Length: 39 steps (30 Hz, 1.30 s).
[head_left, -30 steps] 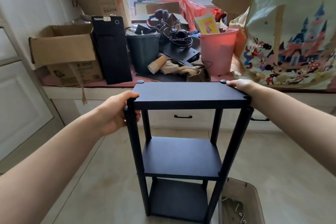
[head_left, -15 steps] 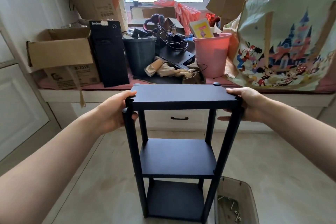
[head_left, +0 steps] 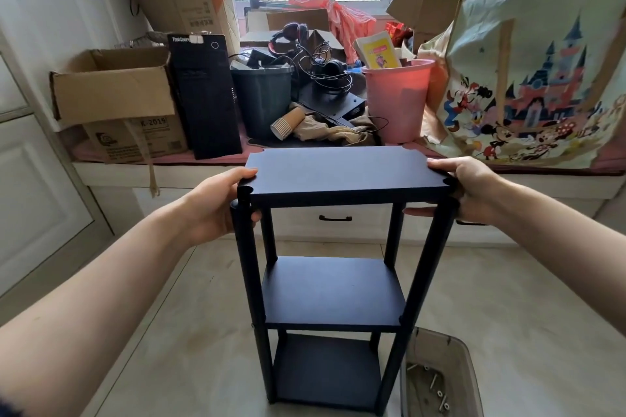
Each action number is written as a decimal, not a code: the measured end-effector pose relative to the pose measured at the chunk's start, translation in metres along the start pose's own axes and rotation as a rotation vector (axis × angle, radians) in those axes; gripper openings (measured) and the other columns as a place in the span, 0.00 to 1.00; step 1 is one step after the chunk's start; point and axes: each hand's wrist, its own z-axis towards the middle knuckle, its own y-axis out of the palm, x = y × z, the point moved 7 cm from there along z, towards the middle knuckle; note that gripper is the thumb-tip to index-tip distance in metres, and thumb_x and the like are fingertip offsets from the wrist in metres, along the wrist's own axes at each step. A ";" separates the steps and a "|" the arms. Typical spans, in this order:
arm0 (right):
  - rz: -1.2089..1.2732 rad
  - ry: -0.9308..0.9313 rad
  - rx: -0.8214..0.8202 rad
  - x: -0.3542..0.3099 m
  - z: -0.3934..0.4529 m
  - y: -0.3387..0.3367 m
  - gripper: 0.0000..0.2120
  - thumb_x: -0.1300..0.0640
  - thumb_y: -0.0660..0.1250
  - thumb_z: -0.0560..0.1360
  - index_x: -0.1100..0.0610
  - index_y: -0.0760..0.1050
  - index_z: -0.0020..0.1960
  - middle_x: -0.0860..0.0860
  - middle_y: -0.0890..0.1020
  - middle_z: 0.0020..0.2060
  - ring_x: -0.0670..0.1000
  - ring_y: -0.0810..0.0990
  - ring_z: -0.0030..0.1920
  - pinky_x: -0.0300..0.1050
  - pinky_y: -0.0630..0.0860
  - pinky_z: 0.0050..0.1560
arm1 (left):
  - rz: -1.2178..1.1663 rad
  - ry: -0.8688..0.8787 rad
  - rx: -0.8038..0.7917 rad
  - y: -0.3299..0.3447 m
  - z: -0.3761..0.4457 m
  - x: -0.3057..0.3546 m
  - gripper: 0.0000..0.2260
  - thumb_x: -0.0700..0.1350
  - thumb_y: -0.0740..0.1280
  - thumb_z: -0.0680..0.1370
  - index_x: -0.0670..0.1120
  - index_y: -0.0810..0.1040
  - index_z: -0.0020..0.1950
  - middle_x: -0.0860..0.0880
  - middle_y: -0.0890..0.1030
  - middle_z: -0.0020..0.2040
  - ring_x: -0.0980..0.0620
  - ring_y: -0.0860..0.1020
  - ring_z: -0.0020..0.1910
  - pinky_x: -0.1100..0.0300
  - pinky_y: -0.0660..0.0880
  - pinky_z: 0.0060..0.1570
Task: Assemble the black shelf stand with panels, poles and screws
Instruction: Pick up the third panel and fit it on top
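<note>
Right hand shifted from far right corner of top panel to near right edge since 1 s ago; fingers above, thumb under, gripping. Left hand grips left edge, thumb on top. Black shelf stand upright on floor between forearms. Clear bin with screws just beside right leg.

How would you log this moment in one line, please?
left hand grips top panel | right hand grips it | stand upright
</note>
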 end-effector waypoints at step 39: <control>-0.126 0.058 -0.045 0.019 0.010 -0.002 0.11 0.56 0.63 0.80 0.63 0.73 0.56 0.57 0.79 0.45 0.59 0.82 0.43 0.61 0.82 0.40 | -0.141 -0.037 0.014 -0.004 0.011 -0.030 0.12 0.49 0.64 0.82 0.40 0.78 0.54 0.44 0.84 0.40 0.47 0.83 0.36 0.49 0.81 0.48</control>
